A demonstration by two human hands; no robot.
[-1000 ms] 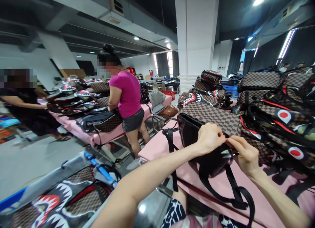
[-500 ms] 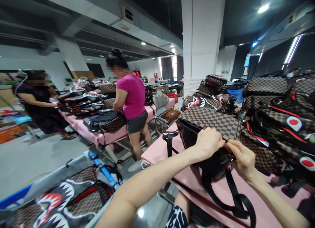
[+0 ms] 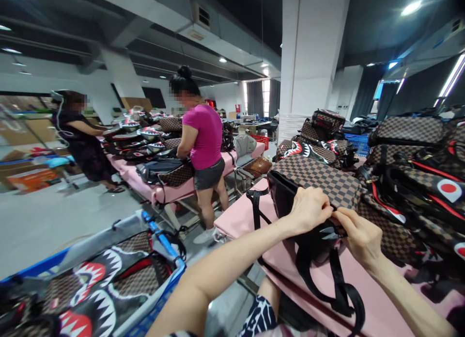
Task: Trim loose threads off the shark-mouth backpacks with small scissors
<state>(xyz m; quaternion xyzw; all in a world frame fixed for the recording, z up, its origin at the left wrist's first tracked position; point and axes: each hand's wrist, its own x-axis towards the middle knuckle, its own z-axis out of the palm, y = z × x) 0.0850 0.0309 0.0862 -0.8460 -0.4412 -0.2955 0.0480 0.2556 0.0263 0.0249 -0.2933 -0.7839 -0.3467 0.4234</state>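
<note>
A brown-and-black checkered backpack (image 3: pixel 319 179) lies on the pink-covered table (image 3: pixel 240 216), its black side turned towards me and its black straps (image 3: pixel 337 283) hanging down over the pink cover. My left hand (image 3: pixel 312 211) is closed on the near edge of the backpack. Right beside it, fingertips almost touching, my right hand (image 3: pixel 361 232) pinches the same edge. Small thread snips (image 3: pixel 329 232) stick out from under my right hand, blades pointing left. My fingers hide the exact spot they pinch.
Checkered backpacks (image 3: pixel 410 182) are piled on the right, with more behind (image 3: pixel 316 138). At lower left stands a blue-framed cart (image 3: pixel 160 235) holding shark-mouth bags. A person in a pink shirt (image 3: pixel 205 136) works at another pink table; a second person (image 3: pixel 82 143) stands farther left.
The view has turned slightly left, showing more of the cart. Both hands stay on the same edge of the backpack, and the snips' blades show more plainly.
</note>
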